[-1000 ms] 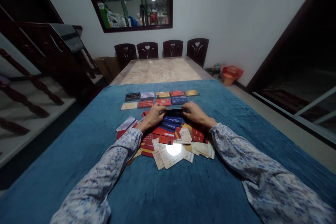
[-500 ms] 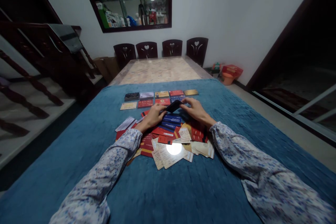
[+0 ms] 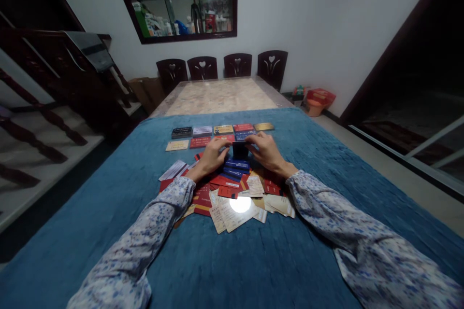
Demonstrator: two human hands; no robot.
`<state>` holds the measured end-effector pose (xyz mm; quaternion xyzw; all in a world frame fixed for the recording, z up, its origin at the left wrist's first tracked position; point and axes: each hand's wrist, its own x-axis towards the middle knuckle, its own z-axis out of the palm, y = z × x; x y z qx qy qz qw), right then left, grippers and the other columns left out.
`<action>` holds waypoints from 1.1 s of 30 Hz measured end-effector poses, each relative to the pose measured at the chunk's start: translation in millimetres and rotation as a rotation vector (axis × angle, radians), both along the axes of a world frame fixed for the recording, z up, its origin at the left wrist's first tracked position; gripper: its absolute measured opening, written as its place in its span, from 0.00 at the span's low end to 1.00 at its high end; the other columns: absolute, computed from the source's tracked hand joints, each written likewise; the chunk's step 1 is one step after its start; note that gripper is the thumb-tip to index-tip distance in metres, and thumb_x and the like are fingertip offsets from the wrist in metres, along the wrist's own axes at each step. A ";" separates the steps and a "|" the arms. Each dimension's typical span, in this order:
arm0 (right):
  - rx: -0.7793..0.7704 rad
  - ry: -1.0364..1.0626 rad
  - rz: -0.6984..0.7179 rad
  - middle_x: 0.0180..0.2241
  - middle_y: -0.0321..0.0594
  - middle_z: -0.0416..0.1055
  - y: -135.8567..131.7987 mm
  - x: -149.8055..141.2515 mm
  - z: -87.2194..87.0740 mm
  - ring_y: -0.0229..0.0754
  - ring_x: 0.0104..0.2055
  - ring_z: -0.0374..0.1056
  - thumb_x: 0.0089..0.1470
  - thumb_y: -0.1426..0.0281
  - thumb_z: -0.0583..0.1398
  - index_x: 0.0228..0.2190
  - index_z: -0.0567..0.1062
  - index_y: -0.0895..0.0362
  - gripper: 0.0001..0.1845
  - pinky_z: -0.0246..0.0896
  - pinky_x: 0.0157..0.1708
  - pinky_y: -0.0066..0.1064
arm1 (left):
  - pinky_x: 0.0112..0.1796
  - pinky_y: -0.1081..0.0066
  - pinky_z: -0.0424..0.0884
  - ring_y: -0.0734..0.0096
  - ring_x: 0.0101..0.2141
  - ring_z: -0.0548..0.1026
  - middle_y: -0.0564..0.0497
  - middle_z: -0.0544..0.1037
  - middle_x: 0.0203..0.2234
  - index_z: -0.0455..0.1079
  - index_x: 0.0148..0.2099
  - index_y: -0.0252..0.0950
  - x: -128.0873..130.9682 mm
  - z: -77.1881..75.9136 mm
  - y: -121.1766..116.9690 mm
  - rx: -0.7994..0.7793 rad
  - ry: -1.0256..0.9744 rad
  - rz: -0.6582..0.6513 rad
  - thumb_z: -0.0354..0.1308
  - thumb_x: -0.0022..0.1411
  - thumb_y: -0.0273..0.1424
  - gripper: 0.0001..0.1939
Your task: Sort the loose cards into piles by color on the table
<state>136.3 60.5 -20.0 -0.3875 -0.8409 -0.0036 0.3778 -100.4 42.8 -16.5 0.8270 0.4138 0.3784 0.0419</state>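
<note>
1. Hold. The fingers of my right hand (image 3: 267, 151) were closed on the upper right edge of a dark card (image 3: 239, 149). The fingers of my left hand (image 3: 213, 154) were curled at its left edge; I could not tell whether they pinched it or stood just clear.

2. Location. The card stood roughly upright between my hands, beyond the blue cards (image 3: 237, 166) at the top of the loose pile (image 3: 237, 212). Contact at its lower edge could not be confirmed.

3. Hazards, as judged. The visible grip took in only a thin margin, so uneven pressure could have let the card pivot or drop among the blue cards. Both hands were near the laid-out stacks; a stray fingertip could have knocked the red stack (image 3: 200, 142) or the blue stack (image 3: 245, 134) out of line. A lowered wrist could have dragged loose cards across the blue cloth (image 3: 224, 270).

4. Pose. Both forearms, in patterned sleeves (image 3: 134, 246), reached forward and converged. The wrists were low, over either side of the pile, with the backs of the hands upward and the fingers bent inward
</note>
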 end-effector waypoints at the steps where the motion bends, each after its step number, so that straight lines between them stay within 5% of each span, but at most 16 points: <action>1: 0.003 -0.005 0.005 0.36 0.46 0.78 -0.1 0.1 -0.2 0.50 0.41 0.69 0.62 0.70 0.60 0.43 0.79 0.54 0.09 0.61 0.43 0.39 | 0.48 0.60 0.75 0.62 0.44 0.77 0.46 0.83 0.40 0.77 0.46 0.35 1.2 2.2 -1.1 0.022 -0.022 -0.002 0.57 0.65 0.22 0.11; 11: -0.063 0.048 0.092 0.37 0.43 0.79 0.9 -0.5 -3.8 0.48 0.41 0.68 0.61 0.70 0.61 0.41 0.80 0.53 0.08 0.62 0.43 0.39 | 0.46 0.61 0.74 0.63 0.42 0.76 0.46 0.83 0.40 0.77 0.48 0.37 13.1 9.1 -8.2 0.137 -0.087 -0.123 0.58 0.67 0.24 0.10; 20: -0.249 -0.030 0.095 0.37 0.43 0.79 5.2 0.0 -15.5 0.47 0.44 0.69 0.57 0.73 0.63 0.38 0.81 0.54 0.07 0.64 0.46 0.38 | 0.43 0.64 0.75 0.64 0.40 0.76 0.48 0.80 0.34 0.77 0.39 0.37 8.8 13.5 -9.7 0.034 -0.103 0.043 0.58 0.65 0.22 0.08; 33: -0.174 0.173 0.029 0.38 0.43 0.77 2.0 -1.0 -9.6 0.46 0.41 0.72 0.60 0.71 0.61 0.38 0.79 0.55 0.06 0.65 0.45 0.37 | 0.45 0.63 0.73 0.63 0.40 0.76 0.49 0.81 0.33 0.76 0.34 0.36 -4.2 3.1 0.3 -0.072 -0.017 0.126 0.59 0.58 0.21 0.07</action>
